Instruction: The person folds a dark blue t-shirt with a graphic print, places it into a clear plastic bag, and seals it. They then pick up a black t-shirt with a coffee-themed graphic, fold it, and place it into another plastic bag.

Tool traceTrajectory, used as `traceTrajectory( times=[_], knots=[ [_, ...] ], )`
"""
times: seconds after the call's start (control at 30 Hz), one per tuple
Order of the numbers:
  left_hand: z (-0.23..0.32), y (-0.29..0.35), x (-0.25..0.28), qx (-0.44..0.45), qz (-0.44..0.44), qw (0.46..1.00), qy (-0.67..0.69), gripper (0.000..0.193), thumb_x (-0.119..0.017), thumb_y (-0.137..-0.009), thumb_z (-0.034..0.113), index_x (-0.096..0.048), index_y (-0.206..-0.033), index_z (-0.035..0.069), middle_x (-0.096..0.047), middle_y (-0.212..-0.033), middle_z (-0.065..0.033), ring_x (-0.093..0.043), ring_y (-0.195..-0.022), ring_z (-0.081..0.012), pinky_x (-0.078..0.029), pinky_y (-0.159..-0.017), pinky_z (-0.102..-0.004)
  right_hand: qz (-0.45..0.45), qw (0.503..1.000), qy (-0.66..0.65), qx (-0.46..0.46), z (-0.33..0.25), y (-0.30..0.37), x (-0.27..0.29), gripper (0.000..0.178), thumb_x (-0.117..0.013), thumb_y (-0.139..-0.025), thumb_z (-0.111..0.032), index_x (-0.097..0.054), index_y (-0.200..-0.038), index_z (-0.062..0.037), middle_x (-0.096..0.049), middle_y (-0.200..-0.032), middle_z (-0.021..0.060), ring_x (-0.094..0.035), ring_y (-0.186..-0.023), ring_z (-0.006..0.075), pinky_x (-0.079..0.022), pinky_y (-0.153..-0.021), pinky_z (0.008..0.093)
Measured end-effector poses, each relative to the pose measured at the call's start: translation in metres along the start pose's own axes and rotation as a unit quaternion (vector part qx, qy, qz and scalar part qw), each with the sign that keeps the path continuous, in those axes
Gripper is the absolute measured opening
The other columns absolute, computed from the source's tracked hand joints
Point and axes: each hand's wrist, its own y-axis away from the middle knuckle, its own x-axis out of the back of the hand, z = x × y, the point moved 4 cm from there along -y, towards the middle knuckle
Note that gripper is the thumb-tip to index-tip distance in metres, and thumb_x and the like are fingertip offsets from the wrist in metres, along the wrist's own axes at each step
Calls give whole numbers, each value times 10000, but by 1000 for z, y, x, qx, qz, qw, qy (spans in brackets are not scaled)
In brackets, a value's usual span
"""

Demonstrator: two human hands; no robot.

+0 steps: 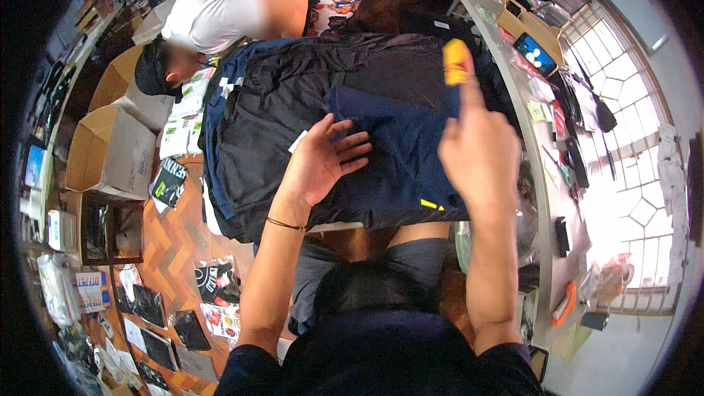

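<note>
A broad pile of dark clothes lies in front of me, with black garments point(279, 103) and a navy garment point(403, 139) on top. My left hand point(323, 158) is over the pile's middle, palm turned inward, fingers apart and nothing in them. A small white tag point(298, 141) shows beside its thumb. My right hand point(480, 158) is above the right side, its index finger stretched toward the far edge. That fingertip overlaps a bright yellow piece point(455, 59); whether it touches it I cannot tell. Small yellow marks point(431, 205) show on the near edge.
Across the pile a person in a white shirt point(209, 0) bends forward, beside another wearing a black cap point(152, 67). Cardboard boxes point(110, 150) stand at left. Packaged garments point(216, 282) lie on the wooden floor. A long cluttered bench point(539, 176) with a phone point(535, 53) runs along the right.
</note>
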Motion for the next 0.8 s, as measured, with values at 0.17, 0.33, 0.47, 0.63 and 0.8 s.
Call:
traceTrajectory(
  times=[0.17, 0.33, 0.47, 0.63, 0.8],
  knots=[
    [-26, -12, 25, 14, 9, 999, 52, 609, -522, -1089, 553, -602, -1379, 24, -653, -1417, -223, -652, -1275, -335, -521, -1082, -456, 40, 971, -37, 234, -69, 50, -107, 820, -744, -908, -206, -375, -1616, -22, -496, -1522, 329, -533, -1389, 489, -520, -1084, 548],
    [-30, -15, 22, -119, 58, 980, -149, 712, -659, -1041, 462, -502, -1523, -37, -721, -1283, -188, -682, -1188, -302, -504, -1077, -413, -7, 964, -46, 261, -65, 95, -142, 917, -764, -854, -224, -345, -1631, 24, -307, -1703, 306, -330, -1578, 457, -362, -1234, 548],
    [-11, 16, -16, -247, 145, 873, -396, 761, -776, -882, 198, -468, -1535, -42, -705, -973, -203, -681, -798, -314, -554, -776, -382, 39, 954, -86, 285, -36, 100, -149, 858, -705, -845, -166, -370, -1592, 92, -345, -1688, 310, -312, -1593, 453, -255, -1308, 540],
    [-4, 30, -9, -285, 204, 862, -366, 698, -718, -892, 87, -476, -1534, -37, -703, -965, -148, -653, -789, -190, -541, -717, -347, 26, 929, -138, 344, -40, 93, -132, 776, -667, -839, -121, -454, -1570, 29, -410, -1689, 205, -341, -1597, 391, -234, -1312, 541],
    [-12, 20, 15, -293, 195, 871, -342, 647, -736, -904, 32, -501, -1503, -33, -716, -1141, -243, -722, -974, -272, -575, -866, -367, -78, 902, -185, 381, -26, 83, -142, 853, -769, -924, -333, -405, -1629, -18, -340, -1728, 202, -268, -1630, 376, -218, -1315, 525]
  ],
)
